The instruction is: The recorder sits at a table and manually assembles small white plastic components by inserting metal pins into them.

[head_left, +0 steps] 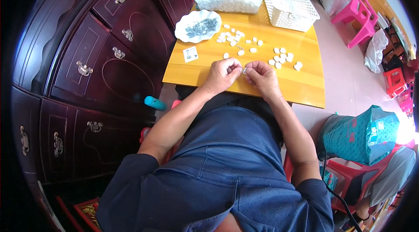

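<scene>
Over the near edge of the wooden table (200,68), my two hands meet with their fingertips almost touching. My right hand (264,79) pinches a small white piece (245,70) between thumb and forefinger. Thumb and forefinger of my left hand (221,75) are pressed together close beside it; whatever they hold is too small to make out. Just beyond my hands lie several loose white rounded pieces (253,50), with another group of white pieces (283,57) to the right. A scalloped white dish (182,26) at the far left holds small dark bits.
A clear plastic bin (227,2) heaped with white pieces and a white perforated basket (297,22) stand at the back. A small printed card (190,54) lies left. Dark cabinets (104,53) flank the table. A teal bag (358,133) and pink chair (360,9) are right.
</scene>
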Available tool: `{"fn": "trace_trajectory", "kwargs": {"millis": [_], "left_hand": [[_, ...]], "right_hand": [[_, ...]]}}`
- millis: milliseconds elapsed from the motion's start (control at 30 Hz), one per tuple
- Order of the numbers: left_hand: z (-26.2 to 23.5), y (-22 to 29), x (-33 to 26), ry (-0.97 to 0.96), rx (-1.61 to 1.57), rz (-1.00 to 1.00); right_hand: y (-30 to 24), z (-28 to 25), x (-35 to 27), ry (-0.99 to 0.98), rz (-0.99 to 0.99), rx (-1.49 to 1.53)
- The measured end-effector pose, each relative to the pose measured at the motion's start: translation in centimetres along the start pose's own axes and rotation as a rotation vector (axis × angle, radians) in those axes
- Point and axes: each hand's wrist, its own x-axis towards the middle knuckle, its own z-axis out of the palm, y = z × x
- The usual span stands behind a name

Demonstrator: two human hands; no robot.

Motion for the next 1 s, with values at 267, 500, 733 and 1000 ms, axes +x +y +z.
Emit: {"fn": "trace_trajectory", "kwargs": {"millis": [267,500,733,1000], "left_hand": [[-0.3,1.0,0.3,-0.036,0.047,0.012],[-0.4,0.9,0.2,-0.051,0.077,-0.029],[-1.4,-0.5,1.0,-0.04,-0.101,-0.105],[-4.8,0.0,3.3,-0.05,0.583,0.082]], "right_hand": [[0.1,0.5,0.1,0.028,-0.072,-0.13],[0.5,0.5,0.4,0.041,-0.052,-0.083],[0.5,0.3,0.6,0.024,-0.084,-0.018],[0.3,-0.3,0.4,0.055,-0.109,0.034]]}}
